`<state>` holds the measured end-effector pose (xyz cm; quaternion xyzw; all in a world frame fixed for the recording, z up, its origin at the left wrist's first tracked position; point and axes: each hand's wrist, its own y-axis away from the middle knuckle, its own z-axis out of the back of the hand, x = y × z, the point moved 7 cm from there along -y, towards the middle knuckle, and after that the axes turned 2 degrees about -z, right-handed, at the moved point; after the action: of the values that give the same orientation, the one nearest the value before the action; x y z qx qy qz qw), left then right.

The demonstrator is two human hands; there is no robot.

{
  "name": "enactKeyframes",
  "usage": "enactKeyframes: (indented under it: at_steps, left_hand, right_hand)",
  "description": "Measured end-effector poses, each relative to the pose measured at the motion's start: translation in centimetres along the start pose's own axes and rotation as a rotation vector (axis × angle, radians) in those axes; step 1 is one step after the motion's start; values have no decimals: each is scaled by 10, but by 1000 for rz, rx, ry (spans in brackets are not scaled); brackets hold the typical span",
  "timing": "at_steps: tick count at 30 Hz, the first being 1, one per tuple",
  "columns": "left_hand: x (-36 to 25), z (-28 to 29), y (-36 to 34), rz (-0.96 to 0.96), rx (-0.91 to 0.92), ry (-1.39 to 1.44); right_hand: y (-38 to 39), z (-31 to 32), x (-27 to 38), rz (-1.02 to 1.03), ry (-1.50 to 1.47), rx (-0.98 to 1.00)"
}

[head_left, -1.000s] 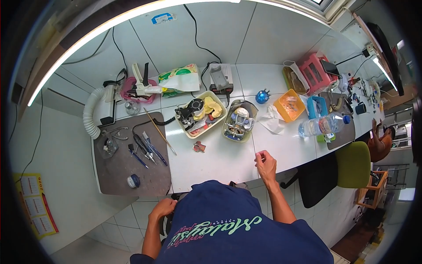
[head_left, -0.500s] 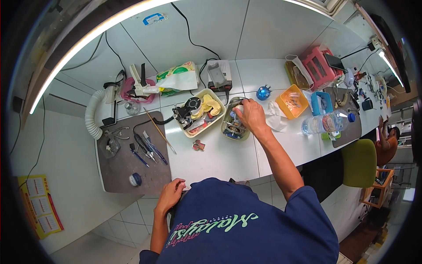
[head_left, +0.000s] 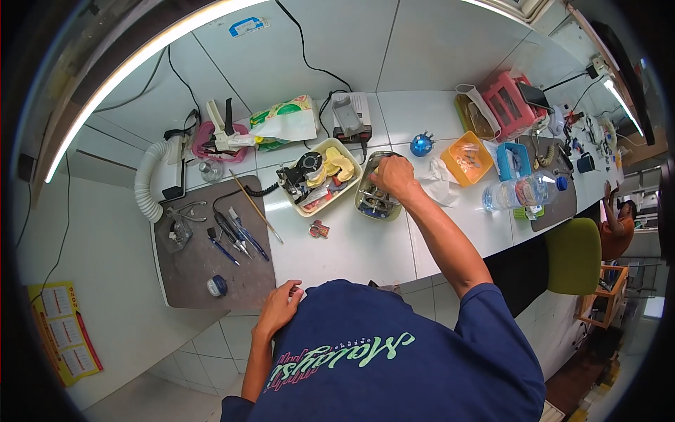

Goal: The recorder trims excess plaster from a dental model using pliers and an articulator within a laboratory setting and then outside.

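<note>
a pale greenish tub (head_left: pixel 385 217) is standing upright and open on the white table (head_left: pixel 337 264); inside, silvery metal pieces (head_left: pixel 373 202) are lying in a jumble toward the near end, the far end being mostly hidden.

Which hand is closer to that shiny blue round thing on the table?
Right. The right hand is at the tub, just to the left of the blue round thing; the left hand is much farther off, near the front edge of the table.
</note>
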<state>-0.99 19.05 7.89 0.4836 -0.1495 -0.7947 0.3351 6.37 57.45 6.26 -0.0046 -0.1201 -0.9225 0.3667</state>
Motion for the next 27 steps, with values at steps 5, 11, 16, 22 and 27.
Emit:
enactKeyframes:
  at_steps: [5,11,16,22,27]
  left_hand:
    - [-11,-3,3,-17,42,11]
    - [4,-3,6,16,24,80]
    - [5,-2,6,9,18,74]
    - [-1,-2,-4,-54,19,92]
    - [-19,2,-17,-121,25,134]
  right_hand:
    - [-4,0,-8,-78,-88,-23]
    - [3,13,-17,-132,-200,9]
    - [10,34,-31,-196,-306,50]
    - [18,48,-49,-248,-572,112]
    - [17,24,-66,-298,-983,182]
